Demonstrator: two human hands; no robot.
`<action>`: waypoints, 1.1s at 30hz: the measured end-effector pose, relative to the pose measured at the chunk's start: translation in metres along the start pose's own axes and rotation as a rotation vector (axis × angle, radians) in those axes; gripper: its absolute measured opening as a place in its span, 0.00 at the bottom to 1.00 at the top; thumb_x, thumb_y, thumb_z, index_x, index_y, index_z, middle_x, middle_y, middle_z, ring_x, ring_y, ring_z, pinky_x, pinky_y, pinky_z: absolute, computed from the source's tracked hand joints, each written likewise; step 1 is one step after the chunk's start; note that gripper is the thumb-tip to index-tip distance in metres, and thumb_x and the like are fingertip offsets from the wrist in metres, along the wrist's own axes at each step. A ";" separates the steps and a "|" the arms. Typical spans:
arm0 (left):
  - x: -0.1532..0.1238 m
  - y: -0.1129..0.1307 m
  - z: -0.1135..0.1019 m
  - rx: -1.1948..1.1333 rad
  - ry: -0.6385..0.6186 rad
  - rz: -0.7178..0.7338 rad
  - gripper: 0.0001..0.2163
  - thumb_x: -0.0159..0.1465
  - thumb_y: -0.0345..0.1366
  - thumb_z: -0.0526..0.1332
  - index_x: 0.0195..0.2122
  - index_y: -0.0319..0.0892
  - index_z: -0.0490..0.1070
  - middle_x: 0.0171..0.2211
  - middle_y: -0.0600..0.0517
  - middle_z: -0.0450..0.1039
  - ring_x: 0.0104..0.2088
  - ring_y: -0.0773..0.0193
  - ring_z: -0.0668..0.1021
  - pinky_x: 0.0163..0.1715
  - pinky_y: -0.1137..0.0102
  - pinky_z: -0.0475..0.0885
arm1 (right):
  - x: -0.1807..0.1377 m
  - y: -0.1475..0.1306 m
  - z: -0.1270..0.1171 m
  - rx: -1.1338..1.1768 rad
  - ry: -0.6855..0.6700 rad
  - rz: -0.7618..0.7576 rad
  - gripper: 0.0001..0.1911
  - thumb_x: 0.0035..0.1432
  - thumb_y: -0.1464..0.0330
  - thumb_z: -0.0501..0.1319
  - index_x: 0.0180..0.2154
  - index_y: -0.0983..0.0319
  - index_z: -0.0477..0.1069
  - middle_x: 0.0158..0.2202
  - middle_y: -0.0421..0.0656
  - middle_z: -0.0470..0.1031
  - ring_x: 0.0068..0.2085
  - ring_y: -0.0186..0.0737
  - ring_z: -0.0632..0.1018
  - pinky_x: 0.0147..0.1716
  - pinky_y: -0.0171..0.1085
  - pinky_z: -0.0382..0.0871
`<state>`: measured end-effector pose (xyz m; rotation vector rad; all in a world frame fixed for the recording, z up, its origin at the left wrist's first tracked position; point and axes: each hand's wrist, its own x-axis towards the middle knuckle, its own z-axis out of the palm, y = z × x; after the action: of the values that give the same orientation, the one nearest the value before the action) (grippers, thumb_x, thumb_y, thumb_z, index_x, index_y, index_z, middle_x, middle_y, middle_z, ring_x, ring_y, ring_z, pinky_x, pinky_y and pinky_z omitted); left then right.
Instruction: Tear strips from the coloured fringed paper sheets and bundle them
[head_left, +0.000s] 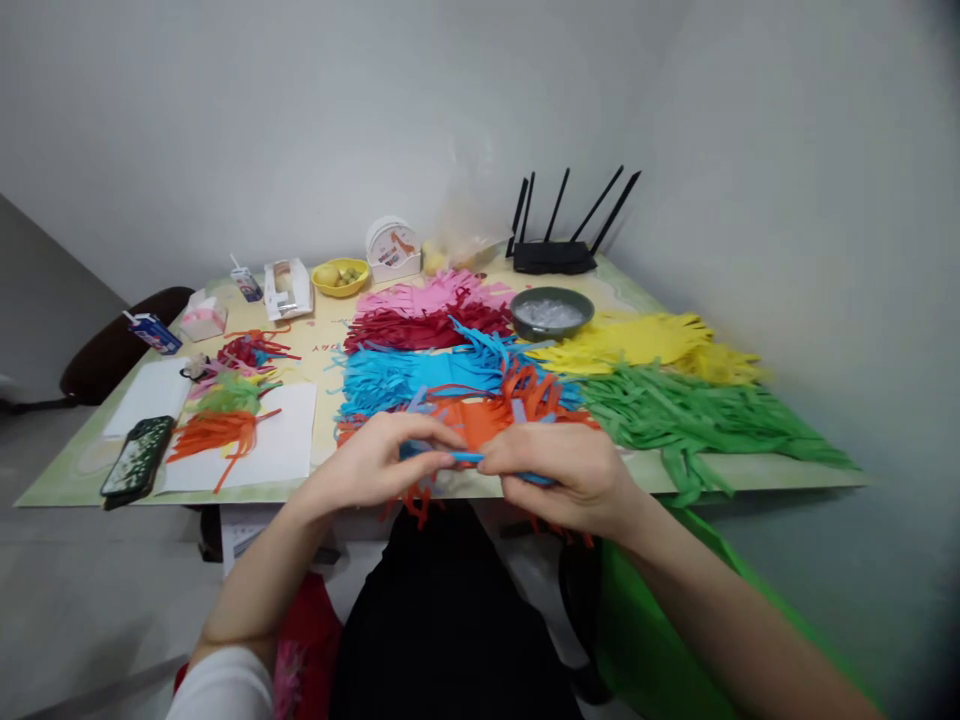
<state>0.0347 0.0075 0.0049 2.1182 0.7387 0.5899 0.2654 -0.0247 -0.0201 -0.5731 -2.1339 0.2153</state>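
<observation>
Between my two hands, over the table's front edge, a twisted strip of blue tissue paper (466, 457) is stretched level. My left hand (390, 455) pinches its left end with thumb and fingers. The right part of the strip lies in my right hand (559, 465), whose fingers are closed round it. Just behind my hands is a stack of fringed orange paper (476, 420), with some strips hanging over the edge. Beyond it lie fringed blue paper (420, 372), dark red paper (427, 328) and pink paper (431, 295).
Green fringed paper (675, 410) and yellow fringed paper (645, 340) lie right, by a grey-green bowl (551, 314) and a black router (555, 258). Finished-looking tassels (217, 432) rest on white paper (292, 440) at left, near a phone (136, 460). A yellow fruit dish (341, 290) stands behind.
</observation>
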 end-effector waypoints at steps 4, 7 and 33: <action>0.007 -0.011 0.006 0.218 0.009 0.089 0.08 0.67 0.35 0.58 0.36 0.40 0.76 0.31 0.51 0.79 0.32 0.66 0.78 0.36 0.73 0.71 | -0.009 0.004 -0.003 -0.045 -0.001 -0.043 0.10 0.58 0.78 0.57 0.37 0.61 0.75 0.33 0.44 0.81 0.35 0.34 0.81 0.38 0.30 0.74; 0.009 -0.024 0.009 0.603 0.190 0.304 0.08 0.68 0.31 0.56 0.37 0.42 0.75 0.31 0.52 0.79 0.35 0.65 0.78 0.48 0.63 0.68 | -0.007 0.010 -0.009 0.060 -0.005 0.138 0.12 0.60 0.71 0.57 0.44 0.62 0.75 0.41 0.47 0.81 0.42 0.38 0.81 0.43 0.34 0.74; 0.060 -0.048 0.032 -0.138 0.760 0.017 0.10 0.65 0.39 0.60 0.39 0.41 0.78 0.45 0.45 0.78 0.47 0.57 0.78 0.49 0.62 0.71 | 0.048 0.064 0.051 0.828 0.358 0.655 0.14 0.57 0.58 0.64 0.39 0.59 0.66 0.24 0.35 0.75 0.27 0.33 0.76 0.33 0.34 0.71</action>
<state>0.0834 0.0555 -0.0424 1.7496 1.0423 1.4462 0.2210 0.0566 -0.0382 -0.7082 -1.2789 1.1910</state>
